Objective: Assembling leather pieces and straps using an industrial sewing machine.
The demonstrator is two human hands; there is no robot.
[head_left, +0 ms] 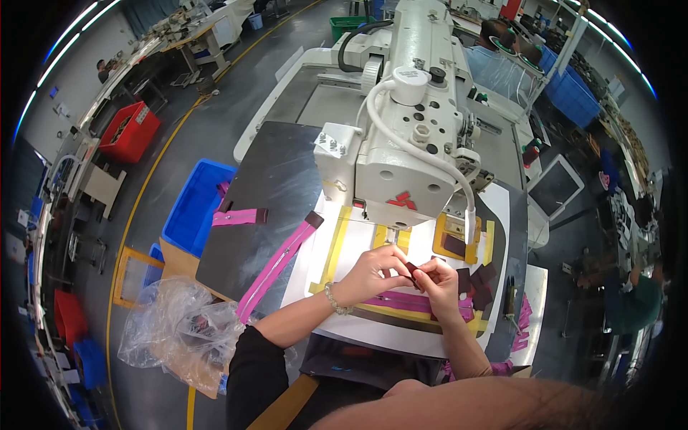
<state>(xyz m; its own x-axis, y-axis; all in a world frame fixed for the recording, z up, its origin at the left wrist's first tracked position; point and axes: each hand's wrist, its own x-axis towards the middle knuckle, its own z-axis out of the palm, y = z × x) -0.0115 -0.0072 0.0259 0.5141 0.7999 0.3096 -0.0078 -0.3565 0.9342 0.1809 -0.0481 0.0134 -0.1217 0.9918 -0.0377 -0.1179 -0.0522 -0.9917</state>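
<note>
Both my hands meet below the white sewing machine head (405,179). My left hand (376,276) and my right hand (437,283) pinch a small dark brown piece (412,271) between their fingertips. Beneath them a pink zipper strip (390,299) lies across the yellow-taped white work plate (322,258). More dark brown squares (482,284) lie just right of my right hand. A second pink zipper strip (276,269) with a dark end tab lies diagonally on the dark table to the left, and another (236,216) reaches out from the blue bin.
The blue bin (193,204) stands left of the dark table top (261,179), with crumpled clear plastic (168,330) below it. A screen (555,186) and more pink strips (521,322) are at the right. Other people sit far left (104,72) and at right (638,301).
</note>
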